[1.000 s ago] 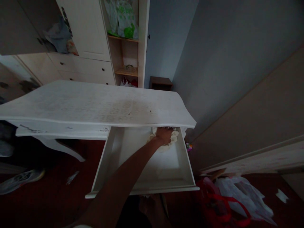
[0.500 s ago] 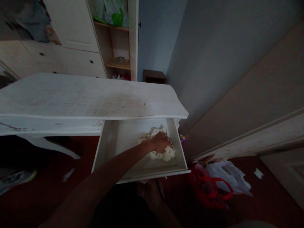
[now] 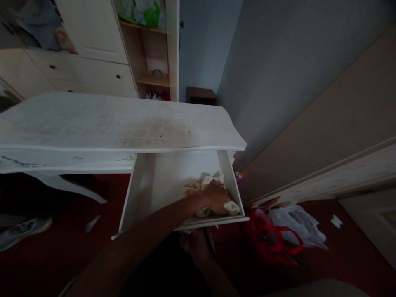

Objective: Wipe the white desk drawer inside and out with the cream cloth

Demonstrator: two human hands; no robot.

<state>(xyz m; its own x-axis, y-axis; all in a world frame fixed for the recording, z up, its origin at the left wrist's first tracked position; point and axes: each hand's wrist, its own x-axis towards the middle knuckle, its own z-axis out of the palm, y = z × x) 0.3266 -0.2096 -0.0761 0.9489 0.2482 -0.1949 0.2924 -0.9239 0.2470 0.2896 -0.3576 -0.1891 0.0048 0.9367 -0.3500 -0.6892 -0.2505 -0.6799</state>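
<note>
My left hand (image 3: 216, 197) reaches across into the pulled-out drawer (image 3: 167, 169) of a white table. Its fingers are closed on a crumpled cream cloth (image 3: 192, 188), pressed near the drawer's front right corner. Part of the cloth bulges out on both sides of the hand. Below the drawer front, my right hand (image 3: 193, 244) is in dim light, its fingers curled near the underside of the front panel. What those fingers hold, if anything, is too dark to make out.
The table top (image 3: 93, 119) has dark smudges. A red bag (image 3: 269, 243) and a white plastic bag (image 3: 300, 227) lie on the floor at right. A shoe (image 3: 24, 233) shows at left. Behind stands a white cabinet (image 3: 93, 70) with open shelves.
My left hand has moved the cloth toward the drawer's front right corner. My right hand stays below the drawer front. The view has shifted slightly.
</note>
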